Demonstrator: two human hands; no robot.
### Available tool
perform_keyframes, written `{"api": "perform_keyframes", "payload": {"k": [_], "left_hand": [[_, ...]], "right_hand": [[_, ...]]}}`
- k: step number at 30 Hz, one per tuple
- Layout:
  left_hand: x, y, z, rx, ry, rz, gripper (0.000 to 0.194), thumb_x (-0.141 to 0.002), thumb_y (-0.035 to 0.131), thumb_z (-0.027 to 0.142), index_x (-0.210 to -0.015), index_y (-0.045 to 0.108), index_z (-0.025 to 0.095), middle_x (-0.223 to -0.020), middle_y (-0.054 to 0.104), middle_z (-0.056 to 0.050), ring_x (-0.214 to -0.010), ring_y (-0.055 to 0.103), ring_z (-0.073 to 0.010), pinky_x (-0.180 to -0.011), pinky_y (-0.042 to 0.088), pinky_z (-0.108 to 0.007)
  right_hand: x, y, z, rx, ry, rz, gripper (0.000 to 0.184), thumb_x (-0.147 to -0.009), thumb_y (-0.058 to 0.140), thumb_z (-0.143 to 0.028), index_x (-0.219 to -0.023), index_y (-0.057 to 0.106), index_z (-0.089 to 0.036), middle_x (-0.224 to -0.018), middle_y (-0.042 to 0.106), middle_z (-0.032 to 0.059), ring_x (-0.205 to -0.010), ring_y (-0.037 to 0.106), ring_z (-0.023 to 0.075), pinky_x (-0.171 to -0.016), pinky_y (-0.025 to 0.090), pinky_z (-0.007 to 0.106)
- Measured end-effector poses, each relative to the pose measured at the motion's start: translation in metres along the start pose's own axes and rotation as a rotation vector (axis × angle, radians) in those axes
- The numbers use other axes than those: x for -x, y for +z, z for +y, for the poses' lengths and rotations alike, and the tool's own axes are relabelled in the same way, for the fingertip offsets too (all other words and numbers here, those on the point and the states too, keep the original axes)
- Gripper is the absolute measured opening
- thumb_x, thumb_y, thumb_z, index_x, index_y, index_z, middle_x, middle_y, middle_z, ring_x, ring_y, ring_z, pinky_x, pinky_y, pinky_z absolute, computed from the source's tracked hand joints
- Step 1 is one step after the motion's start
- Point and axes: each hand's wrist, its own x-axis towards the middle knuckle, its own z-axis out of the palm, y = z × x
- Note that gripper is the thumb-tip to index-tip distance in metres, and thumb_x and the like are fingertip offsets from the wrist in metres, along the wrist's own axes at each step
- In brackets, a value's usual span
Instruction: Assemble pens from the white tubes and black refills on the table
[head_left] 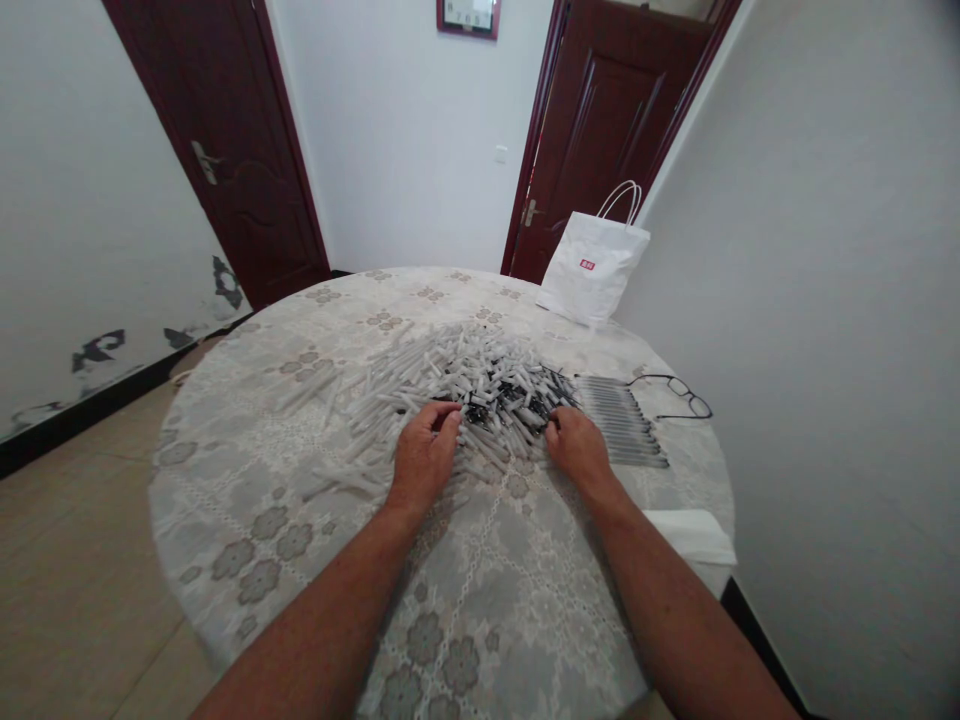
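From where I sit, the heap of short pale tubes and dark slim pieces point(480, 365) fills the centre of the frame, on a patterned tablecloth point(525, 590). My left hand point(424, 452) is at its near edge, left of centre; thumb and forefinger curve round until their tips nearly meet, and I cannot tell whether they pinch anything. My right hand point(577, 446), right of centre, has its fingers curled in at the heap's near right edge; I cannot make out what, if anything, it has hold of.

Just right of that hand, a neat row of slim sticks point(622, 425) crowds the space, with eyeglasses point(679, 392) beside it toward the frame's right. Longer loose tubes point(345, 482) spread left of the heap, near my left hand. A white paper bag point(592, 268) stands upper right, well apart from both hands, and a folded white item point(690, 537) lies lower right, near my right forearm.
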Motion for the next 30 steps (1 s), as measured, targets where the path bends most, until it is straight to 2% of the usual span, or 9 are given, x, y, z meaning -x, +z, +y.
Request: {"api": "perform_keyframes", "payload": {"k": [10,17,23,26,30], "left_hand": [[-0.001,0.001,-0.003,-0.030,0.007,0.010,0.026,-0.091,0.055,0.035,-0.105,0.073,0.021,-0.099,0.075,-0.006,-0.088,0.070,-0.0216,-0.077,0.057,-0.033],[0.000,0.003,-0.006,-0.026,0.011,0.023,0.027,-0.091,0.055,0.034,-0.107,0.073,0.022,-0.101,0.076,-0.006,-0.089,0.070,-0.0211,-0.078,0.057,-0.033],[0.004,0.006,-0.004,-0.051,0.025,0.012,0.025,-0.093,0.054,0.032,-0.106,0.073,0.021,-0.100,0.075,-0.006,-0.090,0.069,-0.0206,-0.081,0.056,-0.033],[0.005,0.005,0.000,-0.084,0.084,0.009,0.023,-0.094,0.054,0.029,-0.106,0.072,0.020,-0.102,0.074,-0.007,-0.093,0.068,-0.0205,-0.084,0.054,-0.033],[0.011,0.005,0.003,-0.117,0.299,-0.038,0.022,-0.095,0.055,0.026,-0.111,0.068,0.020,-0.102,0.070,-0.007,-0.090,0.065,-0.0184,-0.082,0.053,-0.032]], "right_hand": [[0.007,-0.008,0.018,-0.157,-0.054,0.258,0.023,-0.097,0.042,-0.025,-0.102,0.063,-0.017,-0.098,0.067,0.0126,-0.095,0.060,0.0243,-0.085,0.042,0.032],[0.010,-0.006,0.019,-0.197,-0.104,0.274,0.029,-0.103,0.038,-0.032,-0.105,0.062,-0.017,-0.096,0.069,0.0112,-0.088,0.061,0.0228,-0.081,0.042,0.030],[0.017,-0.016,0.016,-0.210,-0.127,0.362,0.035,-0.104,0.040,-0.041,-0.094,0.064,-0.018,-0.089,0.068,0.0098,-0.080,0.060,0.0206,-0.075,0.040,0.029],[0.021,-0.022,0.015,-0.221,-0.153,0.440,0.032,-0.104,0.042,-0.039,-0.094,0.064,-0.018,-0.089,0.068,0.0100,-0.081,0.061,0.0197,-0.076,0.041,0.028],[0.027,-0.029,0.011,-0.313,-0.217,0.536,0.025,-0.102,0.046,-0.035,-0.089,0.061,-0.020,-0.082,0.065,0.0073,-0.076,0.059,0.0188,-0.073,0.042,0.029]]}}
